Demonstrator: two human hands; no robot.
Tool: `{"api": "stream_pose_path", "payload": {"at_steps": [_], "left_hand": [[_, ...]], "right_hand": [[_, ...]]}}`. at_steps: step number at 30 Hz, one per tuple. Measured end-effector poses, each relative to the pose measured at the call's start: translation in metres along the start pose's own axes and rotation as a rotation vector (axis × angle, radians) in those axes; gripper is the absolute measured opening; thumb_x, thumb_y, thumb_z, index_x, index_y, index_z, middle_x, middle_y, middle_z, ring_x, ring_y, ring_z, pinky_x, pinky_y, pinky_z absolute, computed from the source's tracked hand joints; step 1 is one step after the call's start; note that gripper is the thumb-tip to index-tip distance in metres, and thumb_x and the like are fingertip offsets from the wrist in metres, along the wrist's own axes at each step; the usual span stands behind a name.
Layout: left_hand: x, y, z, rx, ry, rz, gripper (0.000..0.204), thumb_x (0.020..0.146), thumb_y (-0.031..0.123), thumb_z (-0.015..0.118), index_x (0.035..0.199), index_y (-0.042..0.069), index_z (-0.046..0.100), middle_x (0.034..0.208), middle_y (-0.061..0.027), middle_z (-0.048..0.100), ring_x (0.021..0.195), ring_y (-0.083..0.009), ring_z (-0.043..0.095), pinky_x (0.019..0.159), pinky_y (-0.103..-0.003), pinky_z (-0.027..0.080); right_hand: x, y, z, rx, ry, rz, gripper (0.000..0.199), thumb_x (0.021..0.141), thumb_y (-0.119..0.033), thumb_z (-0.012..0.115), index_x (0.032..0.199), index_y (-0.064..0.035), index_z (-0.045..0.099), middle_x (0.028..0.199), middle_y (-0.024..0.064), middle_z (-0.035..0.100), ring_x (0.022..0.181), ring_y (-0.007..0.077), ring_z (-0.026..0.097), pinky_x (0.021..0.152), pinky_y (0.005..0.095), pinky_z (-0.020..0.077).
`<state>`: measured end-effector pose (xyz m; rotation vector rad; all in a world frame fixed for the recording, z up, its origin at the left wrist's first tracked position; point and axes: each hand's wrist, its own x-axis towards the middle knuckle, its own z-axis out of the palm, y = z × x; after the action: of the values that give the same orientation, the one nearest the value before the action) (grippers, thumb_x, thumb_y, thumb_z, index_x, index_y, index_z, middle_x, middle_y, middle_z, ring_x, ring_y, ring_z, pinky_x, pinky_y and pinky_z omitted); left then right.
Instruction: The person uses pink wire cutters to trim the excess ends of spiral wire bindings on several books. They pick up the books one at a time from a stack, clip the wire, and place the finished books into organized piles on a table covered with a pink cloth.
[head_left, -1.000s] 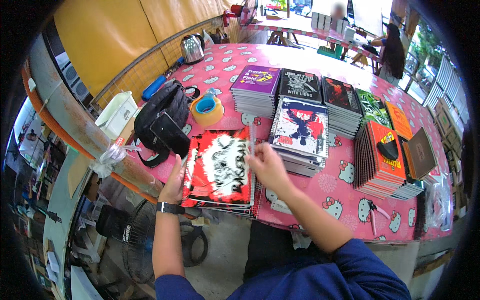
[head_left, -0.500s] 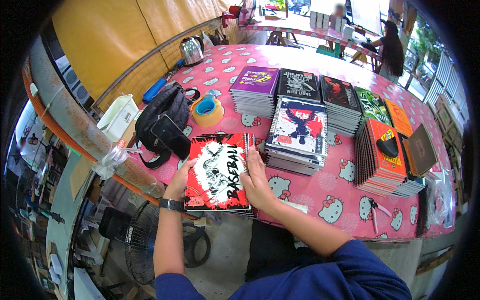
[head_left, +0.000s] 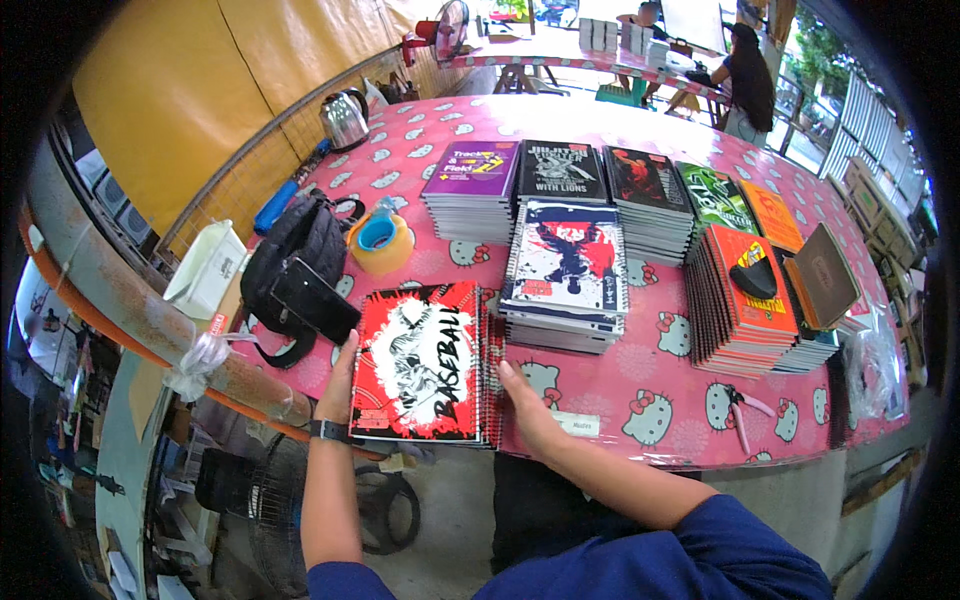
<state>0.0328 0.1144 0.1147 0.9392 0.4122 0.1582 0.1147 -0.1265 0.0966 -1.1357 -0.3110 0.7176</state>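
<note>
Red spiral notebooks [head_left: 425,365] sit stacked near the tape roll [head_left: 380,240]; left hand [head_left: 338,385] and right hand [head_left: 525,405], fingers apparently flat, press their sides.

Single view: head-worn fisheye camera, left of a side-by-side pair, looking steeply down and forward over a pink-covered table [head_left: 600,400] from close above its near edge. The person's forearms enter from the lower edge. Straight edges bend toward a dark circular rim. No second view to share coverage.
</note>
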Motion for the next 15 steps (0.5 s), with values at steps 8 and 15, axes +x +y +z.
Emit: {"api": "stream_pose_path", "payload": {"at_steps": [8, 15], "left_hand": [[0.005, 0.0, 0.002, 0.068, 0.01, 0.076, 0.053, 0.09, 0.044, 0.046, 0.124, 0.003, 0.046, 0.12, -0.0102, 0.054, 0.103, -0.0204, 0.056, 0.089, -0.034, 0.044], [0.016, -0.004, -0.008, 0.045, 0.038, 0.105, 0.052, 0.09, 0.043, 0.047, 0.123, 0.003, 0.046, 0.117, -0.0097, 0.056, 0.099, -0.0196, 0.056, 0.087, -0.032, 0.045]], "right_hand": [[0.026, 0.024, 0.007, -0.288, -0.005, -0.061, 0.075, 0.088, -0.05, 0.04, 0.135, 0.005, 0.021, 0.137, 0.0245, 0.03, 0.13, 0.0321, 0.025, 0.107, 0.0345, 0.0151], [0.025, 0.015, 0.004, -0.098, -0.133, 0.011, 0.071, 0.089, -0.044, 0.042, 0.138, 0.0008, 0.017, 0.139, 0.0194, 0.027, 0.131, 0.0277, 0.021, 0.107, 0.0332, 0.0139]]}}
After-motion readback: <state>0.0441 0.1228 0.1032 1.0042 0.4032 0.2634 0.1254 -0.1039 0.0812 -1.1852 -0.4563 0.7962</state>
